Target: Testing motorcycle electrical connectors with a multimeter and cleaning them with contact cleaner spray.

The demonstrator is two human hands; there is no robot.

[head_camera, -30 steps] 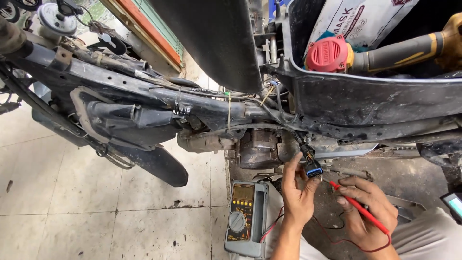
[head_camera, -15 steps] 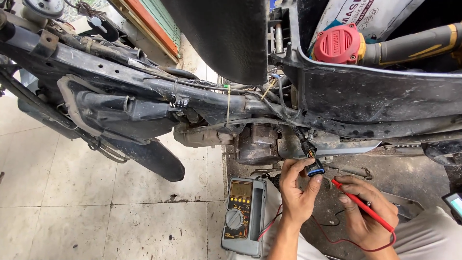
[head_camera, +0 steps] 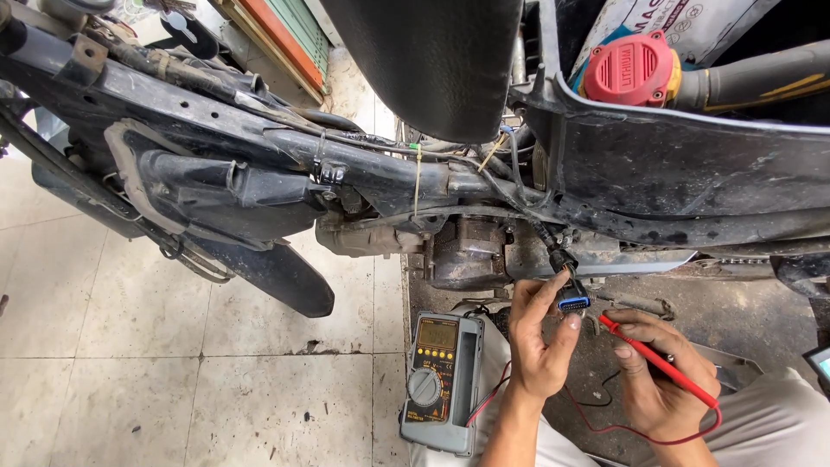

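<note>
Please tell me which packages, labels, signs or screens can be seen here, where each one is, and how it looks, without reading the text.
Multimeter screen: small pale rectangle atop the grey meter on the floor, beside the left hand.
Red cap label: ribbed red cap with raised lettering, top right in the black compartment.
White sack: printed white bag, behind the cap.
Phone screen: bluish corner at the right edge.

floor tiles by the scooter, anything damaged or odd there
Yes: the floor tiles show a chipped, dark patch at the joint left of the grey multimeter. Grime and scuffs cover the rest; nothing looks spilled.
</note>
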